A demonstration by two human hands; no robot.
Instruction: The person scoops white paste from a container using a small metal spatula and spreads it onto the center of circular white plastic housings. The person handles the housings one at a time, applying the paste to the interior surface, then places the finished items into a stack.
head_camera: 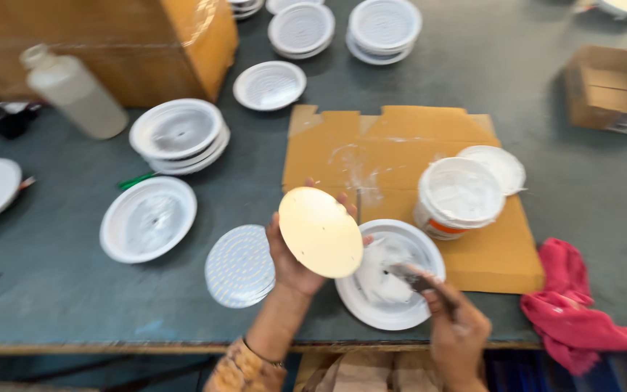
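Here, pale disc (320,232) upright in left grip (292,254).

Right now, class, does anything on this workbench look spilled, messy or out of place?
Yes. White paste is smeared across the flattened cardboard sheet beside the open white bucket. A red cloth lies crumpled at the table edge, partly hanging over it. Nothing looks broken.

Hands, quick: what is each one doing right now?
Left hand: closed on a pale round disc, held up tilted.
Right hand: closed on a brush, its tip in the white dish.
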